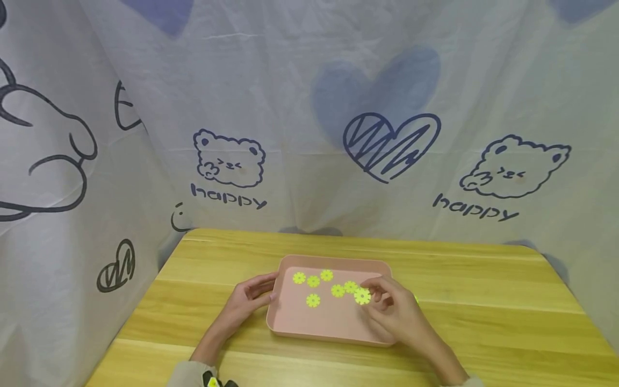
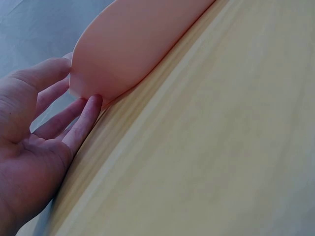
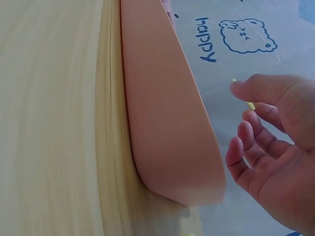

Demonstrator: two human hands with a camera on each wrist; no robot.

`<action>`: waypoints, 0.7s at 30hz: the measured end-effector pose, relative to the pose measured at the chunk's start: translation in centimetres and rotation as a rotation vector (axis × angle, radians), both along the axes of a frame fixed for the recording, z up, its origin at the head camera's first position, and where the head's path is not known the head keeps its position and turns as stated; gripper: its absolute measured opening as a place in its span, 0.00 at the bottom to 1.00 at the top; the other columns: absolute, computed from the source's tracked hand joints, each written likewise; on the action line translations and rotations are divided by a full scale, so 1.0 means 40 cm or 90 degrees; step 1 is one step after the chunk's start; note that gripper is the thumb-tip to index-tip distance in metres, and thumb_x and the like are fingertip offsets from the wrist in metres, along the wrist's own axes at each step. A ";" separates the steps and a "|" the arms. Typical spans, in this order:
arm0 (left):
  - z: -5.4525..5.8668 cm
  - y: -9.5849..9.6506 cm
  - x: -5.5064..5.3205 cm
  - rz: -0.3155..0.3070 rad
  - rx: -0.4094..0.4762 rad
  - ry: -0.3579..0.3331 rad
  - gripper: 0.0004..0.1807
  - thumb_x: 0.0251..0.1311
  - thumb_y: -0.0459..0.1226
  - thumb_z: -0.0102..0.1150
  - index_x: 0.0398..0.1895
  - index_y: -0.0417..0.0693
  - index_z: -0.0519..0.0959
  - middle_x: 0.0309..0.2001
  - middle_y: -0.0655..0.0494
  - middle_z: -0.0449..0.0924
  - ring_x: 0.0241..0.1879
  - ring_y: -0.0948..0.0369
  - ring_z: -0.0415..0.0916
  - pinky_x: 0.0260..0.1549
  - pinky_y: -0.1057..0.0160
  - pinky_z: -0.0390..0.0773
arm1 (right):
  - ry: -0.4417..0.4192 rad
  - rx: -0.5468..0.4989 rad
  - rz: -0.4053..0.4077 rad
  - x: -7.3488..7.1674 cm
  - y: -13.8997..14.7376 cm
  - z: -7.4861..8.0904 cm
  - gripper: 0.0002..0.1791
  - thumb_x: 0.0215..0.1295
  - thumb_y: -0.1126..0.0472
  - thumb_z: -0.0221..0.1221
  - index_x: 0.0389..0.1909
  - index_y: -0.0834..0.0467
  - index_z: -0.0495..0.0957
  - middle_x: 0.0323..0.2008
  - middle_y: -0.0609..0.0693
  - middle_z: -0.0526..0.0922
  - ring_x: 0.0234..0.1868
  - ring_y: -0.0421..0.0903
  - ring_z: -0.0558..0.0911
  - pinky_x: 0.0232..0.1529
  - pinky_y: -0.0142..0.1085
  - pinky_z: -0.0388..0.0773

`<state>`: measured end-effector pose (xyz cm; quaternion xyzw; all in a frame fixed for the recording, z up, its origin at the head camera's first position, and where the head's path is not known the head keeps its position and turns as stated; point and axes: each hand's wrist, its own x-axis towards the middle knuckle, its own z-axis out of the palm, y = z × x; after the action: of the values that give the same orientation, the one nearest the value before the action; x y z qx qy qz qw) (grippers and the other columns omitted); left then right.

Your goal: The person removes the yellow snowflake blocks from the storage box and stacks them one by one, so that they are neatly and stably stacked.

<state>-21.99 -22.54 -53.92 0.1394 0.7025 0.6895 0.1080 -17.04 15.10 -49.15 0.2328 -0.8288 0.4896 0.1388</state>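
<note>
Your right hand (image 1: 402,313) pinches a yellow-green flower piece (image 1: 362,296) over the pink tray (image 1: 321,325), lower middle of the frame. Your left hand (image 1: 245,301) loosely touches the tray. The piece seems light, stiff; pinch its edge.

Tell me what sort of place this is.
Probably a small screened-off tabletop work spot: a wood-grain table, cartoon-printed sheeting hanging behind it, and a pink tray of yellow-green notched pieces.
</note>
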 end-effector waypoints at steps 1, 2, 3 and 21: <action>0.000 0.000 0.000 0.000 -0.001 0.000 0.30 0.68 0.29 0.64 0.72 0.35 0.70 0.71 0.37 0.69 0.70 0.41 0.66 0.61 0.62 0.77 | 0.002 0.004 -0.004 0.000 0.003 -0.001 0.23 0.52 0.73 0.75 0.49 0.55 0.83 0.35 0.44 0.79 0.35 0.44 0.78 0.33 0.34 0.84; 0.000 0.000 0.000 0.001 -0.002 0.001 0.30 0.68 0.29 0.64 0.72 0.35 0.70 0.71 0.37 0.69 0.70 0.41 0.66 0.61 0.63 0.77 | 0.002 0.005 -0.007 -0.001 0.006 -0.002 0.23 0.52 0.73 0.75 0.49 0.55 0.83 0.36 0.44 0.79 0.35 0.44 0.78 0.33 0.34 0.84; 0.001 0.000 0.000 0.001 -0.002 0.001 0.30 0.68 0.29 0.64 0.72 0.35 0.69 0.71 0.37 0.69 0.70 0.41 0.66 0.61 0.62 0.77 | 0.003 0.006 -0.010 -0.001 0.010 -0.003 0.24 0.52 0.73 0.75 0.49 0.55 0.83 0.36 0.43 0.79 0.35 0.44 0.78 0.32 0.34 0.84; 0.001 0.001 0.000 -0.006 0.000 0.003 0.30 0.69 0.29 0.63 0.72 0.34 0.69 0.71 0.36 0.68 0.71 0.40 0.66 0.61 0.63 0.77 | 0.024 0.022 -0.063 -0.008 0.092 -0.002 0.23 0.52 0.76 0.73 0.50 0.60 0.83 0.38 0.46 0.80 0.36 0.48 0.77 0.29 0.34 0.84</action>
<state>-22.00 -22.49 -53.87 0.1443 0.7018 0.6889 0.1097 -17.37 18.77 -49.25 0.2035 -0.8445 0.4636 0.1746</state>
